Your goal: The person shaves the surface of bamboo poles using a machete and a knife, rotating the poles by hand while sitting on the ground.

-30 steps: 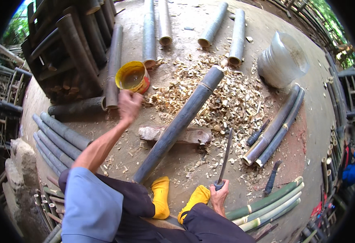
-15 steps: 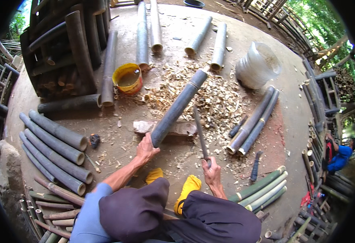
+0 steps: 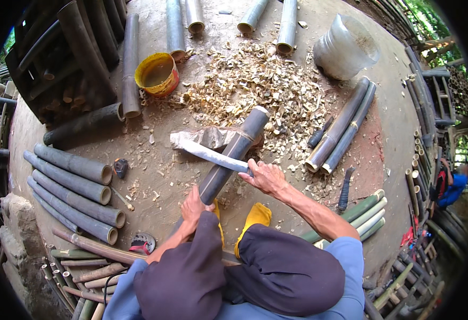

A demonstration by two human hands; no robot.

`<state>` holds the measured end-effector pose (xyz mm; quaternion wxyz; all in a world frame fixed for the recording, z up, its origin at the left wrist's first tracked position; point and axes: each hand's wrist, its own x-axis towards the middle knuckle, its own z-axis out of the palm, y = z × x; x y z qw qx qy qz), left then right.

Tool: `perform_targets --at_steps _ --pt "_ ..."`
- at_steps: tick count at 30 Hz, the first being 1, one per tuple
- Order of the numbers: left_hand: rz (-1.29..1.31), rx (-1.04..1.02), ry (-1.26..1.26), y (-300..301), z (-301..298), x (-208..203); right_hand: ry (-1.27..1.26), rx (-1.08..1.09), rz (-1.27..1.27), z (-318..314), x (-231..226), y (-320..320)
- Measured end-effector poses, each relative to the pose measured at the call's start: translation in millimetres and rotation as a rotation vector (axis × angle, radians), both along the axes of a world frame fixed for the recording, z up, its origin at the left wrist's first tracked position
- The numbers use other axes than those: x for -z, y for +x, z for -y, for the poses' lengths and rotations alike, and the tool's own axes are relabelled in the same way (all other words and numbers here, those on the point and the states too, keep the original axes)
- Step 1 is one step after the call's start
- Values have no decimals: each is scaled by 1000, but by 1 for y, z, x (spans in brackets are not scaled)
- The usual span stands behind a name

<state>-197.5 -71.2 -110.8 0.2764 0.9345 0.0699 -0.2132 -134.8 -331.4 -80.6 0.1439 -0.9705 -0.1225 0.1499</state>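
Note:
A dark bamboo pole (image 3: 212,180) slants from between my knees up to the pale wooden block (image 3: 184,140), its far end resting over the block. My left hand (image 3: 193,205) is wrapped round its near part. With my right hand (image 3: 265,176) closed on the handle, I hold a machete (image 3: 211,154) across the pole. Its pale blade points left, just on the near side of the block, and appears to lie on or just above the bamboo. A thin light line runs along the pole's upper side.
Beyond the block spreads a heap of wood chips (image 3: 244,82). A yellow bucket (image 3: 176,80) and a cut-off clear plastic container (image 3: 346,48) flank it. Dark bamboo pieces (image 3: 84,184) lie left; two more poles (image 3: 340,125) and a dark-handled knife (image 3: 345,189) lie right.
The bamboo pole has been drawn back toward me, its near end now between my knees. My right hand has risen and swung the machete leftward across the pole. The view has shifted too.

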Motion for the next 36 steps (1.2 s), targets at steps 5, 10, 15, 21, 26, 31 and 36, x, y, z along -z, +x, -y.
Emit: perform_targets --at_steps 5,10,15,21,26,31,36 --pt "-76 85 -41 11 7 11 306 499 103 70 -1 45" --pt "-136 52 -133 14 -12 20 -29 -101 -151 21 3 -2" --pt "-80 89 -238 21 -18 24 329 302 9 9 12 15" --pt "-208 39 -200 6 -20 20 264 513 39 56 15 42" --pt "-195 58 -303 15 -33 14 38 -153 83 24 13 -7" --pt "-110 82 -272 20 -30 28 84 108 35 19 16 14" --pt "-97 88 -303 31 -26 12 70 109 -65 33 1 30"
